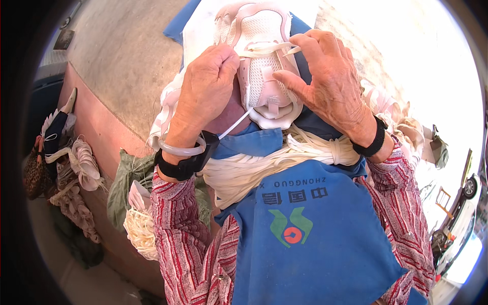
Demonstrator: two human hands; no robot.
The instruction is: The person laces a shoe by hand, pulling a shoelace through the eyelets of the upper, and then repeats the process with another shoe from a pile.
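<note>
White mesh sneaker with pale pink trim, resting tongue-up on the person's lap above a blue apron, toe pointing away. A flat white lace crosses the upper eyelets; one free end trails down past the heel toward the left wrist. The left hand is closed, thumb and forefinger pinching the lace at the shoe's left eyelet row. The right hand is half spread, its thumb pressed to the shoe's right side and its fingertips nipping the other lace end at the top eyelet. The step in hand appears to be lacing, with the upper crossings being threaded. The next move likely calls for steadying the shoe while a lace tip is guided through a small eyelet and drawn snug without twisting. A bundle of loose white laces lies across the lap; more bundles sit on the ground at left, beside a pink-edged concrete slab.
</note>
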